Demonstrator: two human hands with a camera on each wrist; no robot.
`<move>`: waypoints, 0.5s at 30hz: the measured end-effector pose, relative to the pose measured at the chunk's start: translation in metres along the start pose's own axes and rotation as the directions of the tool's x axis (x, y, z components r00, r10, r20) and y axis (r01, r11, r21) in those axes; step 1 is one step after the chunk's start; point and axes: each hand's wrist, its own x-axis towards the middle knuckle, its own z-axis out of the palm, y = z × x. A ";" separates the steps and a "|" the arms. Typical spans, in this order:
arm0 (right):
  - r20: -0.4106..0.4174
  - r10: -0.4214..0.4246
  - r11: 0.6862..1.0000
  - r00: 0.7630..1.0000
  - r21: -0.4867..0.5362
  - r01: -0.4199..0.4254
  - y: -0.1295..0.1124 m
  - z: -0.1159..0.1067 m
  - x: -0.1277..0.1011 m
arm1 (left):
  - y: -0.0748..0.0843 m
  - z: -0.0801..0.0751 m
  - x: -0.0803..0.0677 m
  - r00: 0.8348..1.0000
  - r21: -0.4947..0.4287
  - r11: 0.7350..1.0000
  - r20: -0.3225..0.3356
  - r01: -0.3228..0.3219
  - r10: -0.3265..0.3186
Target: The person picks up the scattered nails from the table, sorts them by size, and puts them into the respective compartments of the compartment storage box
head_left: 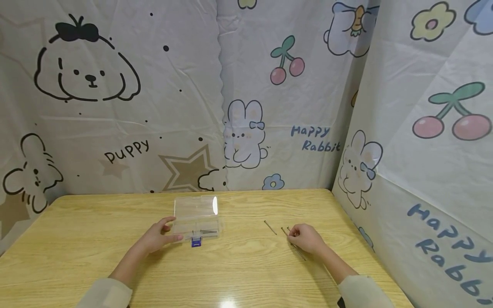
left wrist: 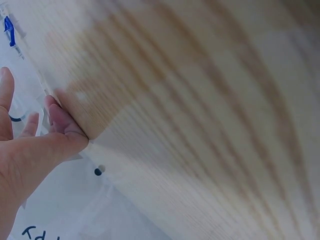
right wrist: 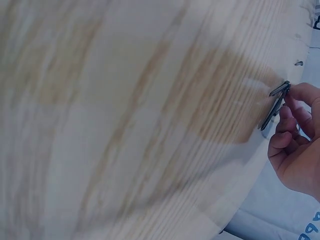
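Observation:
A clear plastic box lies on the table with its transparent lid tipped back and a blue latch at the front. A few thin metal pieces lie inside it. My left hand rests at the box's left side, thumb at the front corner, fingers spread and relaxed. On the right, the thumb and index finger of my right hand pinch at a nail in a small group of long nails on the table. The fingers partly hide this group. One separate nail lies to its left.
The wooden table has its far edge against a white printed cloth. Another cloth panel hangs along the right side, beyond the right hand. A stretch of tabletop separates the box from the nails.

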 end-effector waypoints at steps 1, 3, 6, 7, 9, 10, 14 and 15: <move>-0.002 0.002 1.000 1.000 -0.002 -0.002 0.000 0.000 0.000 | 0.000 0.000 0.000 1.000 0.001 1.000 0.000 -0.001 0.001; -0.006 0.009 1.000 1.000 -0.004 -0.009 0.000 0.001 0.001 | 0.000 0.000 0.000 1.000 0.001 1.000 -0.002 0.002 -0.002; -0.010 0.021 1.000 1.000 -0.002 -0.021 -0.001 0.003 0.003 | 0.000 0.000 0.000 1.000 0.000 1.000 -0.006 0.008 -0.008; -0.011 0.025 1.000 1.000 -0.002 -0.025 0.000 0.003 0.003 | 0.000 0.000 0.000 1.000 0.000 1.000 -0.007 0.009 -0.009; -0.009 0.033 0.999 0.999 0.007 -0.032 0.000 0.005 0.004 | 0.000 0.000 0.000 1.000 -0.002 1.000 -0.007 0.009 -0.009; -0.009 0.034 0.999 0.999 0.013 -0.034 0.000 0.005 0.004 | 0.000 0.000 0.000 1.000 -0.004 1.000 -0.005 0.010 -0.010; -0.003 0.037 0.998 0.999 0.043 -0.036 -0.001 0.006 0.005 | -0.001 0.000 0.000 1.000 -0.006 1.000 -0.002 0.006 -0.006; -0.005 0.036 0.998 0.999 0.048 -0.036 -0.002 0.006 0.005 | -0.001 0.000 0.001 1.000 -0.004 1.000 -0.003 0.005 -0.005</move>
